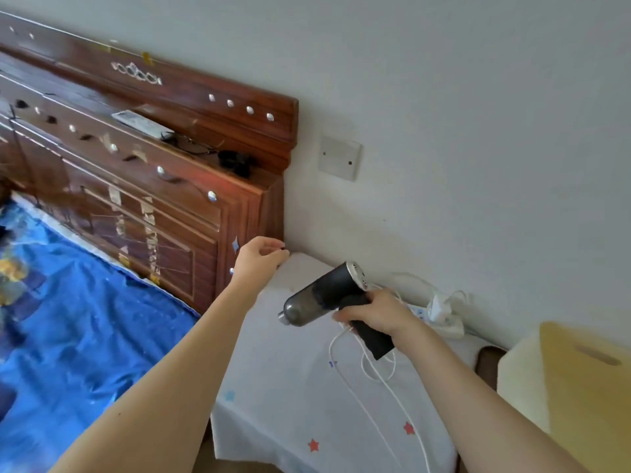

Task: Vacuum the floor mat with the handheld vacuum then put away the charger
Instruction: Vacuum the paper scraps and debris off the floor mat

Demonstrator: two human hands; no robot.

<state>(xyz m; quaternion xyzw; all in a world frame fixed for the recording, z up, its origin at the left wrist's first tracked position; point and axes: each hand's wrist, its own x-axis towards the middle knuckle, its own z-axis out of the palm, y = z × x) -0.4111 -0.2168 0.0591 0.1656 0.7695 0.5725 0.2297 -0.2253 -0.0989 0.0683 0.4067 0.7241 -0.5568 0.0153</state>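
we cannot see the floor mat anywhere, and the lower part of the white cable (386,387) runs out of the bottom edge. our right palm hides the middle of the grip on the handheld vacuum (327,298), and the plug end of the cable is lost behind that hand, so we cannot tell whether it is plugged into the vacuum. the far bed is blurred at the left.

our right hand (374,312) is clenched around the vacuum's handle, arm reaching forward from the lower right. our left hand (257,257) is released, fingers loosely curled and holding nothing, hovering at the back corner of the cloth-covered side table (290,404), just beside the wooden headboard (170,172).

the vacuum is held above the table, pistol-shaped, dark grey, with a smoky translucent barrel pointing left and a pale vented rear end. a white charger (438,307) sits in a power strip (444,327) near the wall, just behind the right hand.
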